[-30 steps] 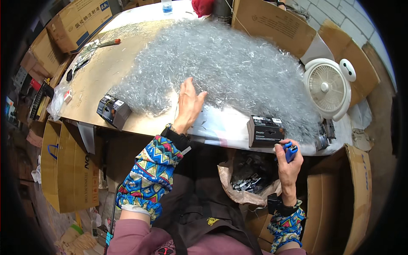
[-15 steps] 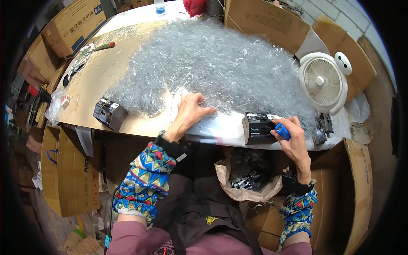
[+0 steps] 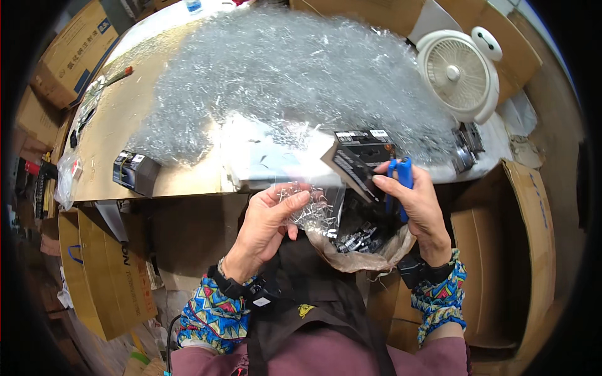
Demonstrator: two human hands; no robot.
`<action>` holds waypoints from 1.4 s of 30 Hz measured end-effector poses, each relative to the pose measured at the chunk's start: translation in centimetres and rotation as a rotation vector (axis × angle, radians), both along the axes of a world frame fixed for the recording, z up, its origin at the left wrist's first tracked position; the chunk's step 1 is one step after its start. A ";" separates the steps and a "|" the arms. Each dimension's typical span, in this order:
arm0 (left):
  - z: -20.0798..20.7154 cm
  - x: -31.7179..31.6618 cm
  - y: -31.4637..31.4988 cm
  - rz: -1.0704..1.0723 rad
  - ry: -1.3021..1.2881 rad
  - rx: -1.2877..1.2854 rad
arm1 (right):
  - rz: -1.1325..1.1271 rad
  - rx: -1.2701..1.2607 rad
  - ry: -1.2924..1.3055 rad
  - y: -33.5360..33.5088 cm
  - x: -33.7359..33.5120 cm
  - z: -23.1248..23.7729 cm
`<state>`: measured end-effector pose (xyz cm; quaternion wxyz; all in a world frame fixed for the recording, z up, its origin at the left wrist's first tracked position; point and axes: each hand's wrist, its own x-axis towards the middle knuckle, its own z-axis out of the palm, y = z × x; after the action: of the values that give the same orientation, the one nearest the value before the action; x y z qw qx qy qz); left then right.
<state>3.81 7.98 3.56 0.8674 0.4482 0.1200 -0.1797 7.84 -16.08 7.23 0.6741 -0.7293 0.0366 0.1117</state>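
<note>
The left grip (image 3: 266, 222) pinches a clear packet (image 3: 313, 210) of silvery bits just to its right; it looks light, limp and slippery, best held by an edge. The right grip (image 3: 421, 203) curls round a blue tool (image 3: 405, 175), a stiff-looking black card (image 3: 354, 174) at its thumb tip. Between and below both sits a sack (image 3: 370, 260); beyond them, the counter (image 3: 182, 182) bears a clear plastic heap (image 3: 282, 75), a white fan (image 3: 458, 72) farther right.

Plastic heap (image 3: 282, 69) on table (image 3: 125, 103). Right of heap: fan (image 3: 454, 74). Front-left: card stack (image 3: 134, 172). Behind-left: bottle (image 3: 193, 6). In front: held packet (image 3: 316, 210), sack (image 3: 351, 260).
</note>
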 end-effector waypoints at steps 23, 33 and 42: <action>-2.1 -3.1 -3.8 0.090 -0.115 0.240 | -0.412 0.093 -0.285 3.0 -0.4 -1.4; -1.6 -3.7 -5.3 0.145 -0.265 0.467 | -0.406 0.172 -0.365 5.5 -1.7 -5.1; -3.2 -3.1 -6.5 0.284 -0.830 0.932 | -0.434 0.248 -0.435 6.1 -2.9 -5.3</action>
<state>0.68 1.51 0.37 0.5712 0.7904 -0.1024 0.1965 4.95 -9.98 1.88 0.7578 -0.6236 0.0326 -0.1891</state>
